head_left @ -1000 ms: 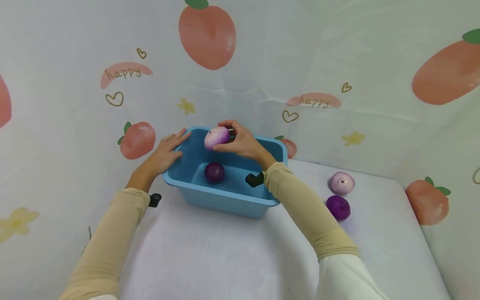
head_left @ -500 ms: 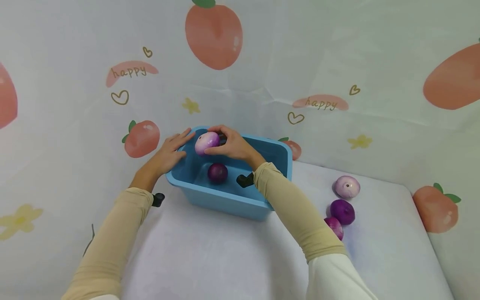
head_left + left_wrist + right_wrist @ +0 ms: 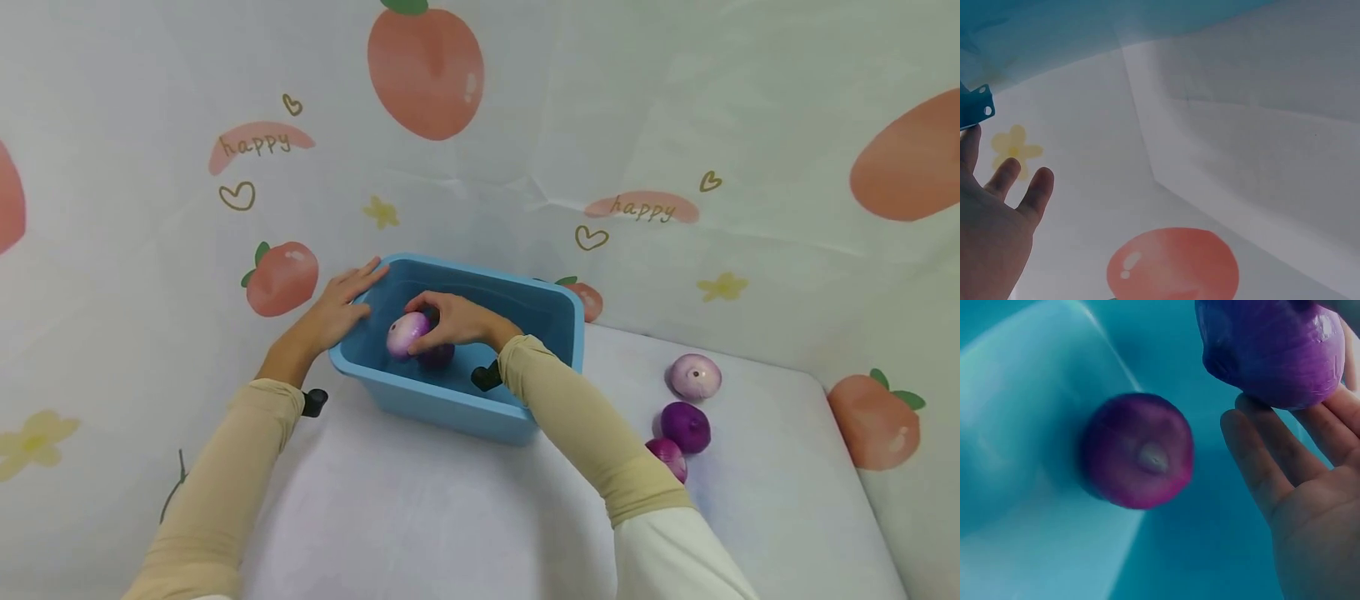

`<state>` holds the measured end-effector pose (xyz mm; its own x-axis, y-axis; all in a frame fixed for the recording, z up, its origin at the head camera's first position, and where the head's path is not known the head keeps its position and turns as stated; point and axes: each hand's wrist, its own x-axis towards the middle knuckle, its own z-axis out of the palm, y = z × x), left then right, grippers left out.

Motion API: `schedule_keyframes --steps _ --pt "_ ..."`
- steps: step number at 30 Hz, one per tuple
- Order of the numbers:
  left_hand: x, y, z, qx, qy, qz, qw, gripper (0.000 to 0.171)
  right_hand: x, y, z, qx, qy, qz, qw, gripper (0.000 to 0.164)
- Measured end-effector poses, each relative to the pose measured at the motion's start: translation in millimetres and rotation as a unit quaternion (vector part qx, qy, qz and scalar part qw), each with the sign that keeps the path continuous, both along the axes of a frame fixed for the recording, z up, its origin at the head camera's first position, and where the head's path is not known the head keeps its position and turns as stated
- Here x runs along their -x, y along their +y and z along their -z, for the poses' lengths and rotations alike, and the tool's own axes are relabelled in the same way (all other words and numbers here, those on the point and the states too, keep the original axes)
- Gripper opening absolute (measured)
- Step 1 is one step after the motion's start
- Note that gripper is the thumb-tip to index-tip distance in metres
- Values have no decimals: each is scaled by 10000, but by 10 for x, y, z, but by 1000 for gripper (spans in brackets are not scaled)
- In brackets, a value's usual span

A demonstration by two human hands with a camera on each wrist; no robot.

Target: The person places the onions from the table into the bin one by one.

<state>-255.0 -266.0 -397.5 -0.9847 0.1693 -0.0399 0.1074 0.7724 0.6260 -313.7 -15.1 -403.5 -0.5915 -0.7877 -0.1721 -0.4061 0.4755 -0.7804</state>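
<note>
My right hand (image 3: 463, 322) grips a pale purple onion (image 3: 406, 335) inside the blue plastic basin (image 3: 450, 408). Beneath and beside it, a dark purple onion (image 3: 440, 357) lies on the basin floor, partly covered by the hand. In the right wrist view the gripped onion (image 3: 1275, 356) is above the fingers, apart from the dark onion (image 3: 1135, 451) in that picture. With fingers extended, my left hand (image 3: 330, 313) rests on the basin's left rim. Only part of that hand (image 3: 997, 231) appears in the left wrist view.
To the right of the basin on the white table (image 3: 780, 500) lie a pale onion (image 3: 695, 377), a deep purple onion (image 3: 686, 427) and a reddish onion (image 3: 669, 458) partly behind my right sleeve. A fruit-printed cloth (image 3: 525, 100) rises behind the basin.
My right hand has carried the pale onion leftward, then down from rim height into the basin. The left hand has stayed on the rim. The view has shifted slightly.
</note>
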Motion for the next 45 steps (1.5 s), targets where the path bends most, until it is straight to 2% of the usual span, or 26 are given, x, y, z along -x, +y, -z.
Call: schedule_keyframes --steps 5,14,21,23,30,35,39,45 --pt "-33 -10 -18 -22 13 28 10000 71 -27 -44 26 -123 -116 -239 9996 69" --pt "-31 -17 -18 -10 69 46 10000 71 -39 -36 10 -198 -61 -264 9994 72" --pt "-33 -9 -33 -19 108 41 9999 73 -44 -33 10 92 -820 -504 9953 84" --pt "-35 -7 -38 -23 113 47 9999 73 -46 -33 10 47 -865 -534 9948 85" --pt "-45 -10 -39 -29 126 25 9999 73 -56 -34 1 -89 -640 -618 9960 81" --pt "-30 3 -20 -78 141 66 9998 73 -50 12 -32 -96 -524 -491 9974 78" --pt "-21 14 -13 -63 128 95 9999 73 -34 77 -109 226 -519 -260 9981 75" --pt "-22 -6 -10 26 138 52 9999 71 -28 170 -313 1095 -526 104 9925 64"
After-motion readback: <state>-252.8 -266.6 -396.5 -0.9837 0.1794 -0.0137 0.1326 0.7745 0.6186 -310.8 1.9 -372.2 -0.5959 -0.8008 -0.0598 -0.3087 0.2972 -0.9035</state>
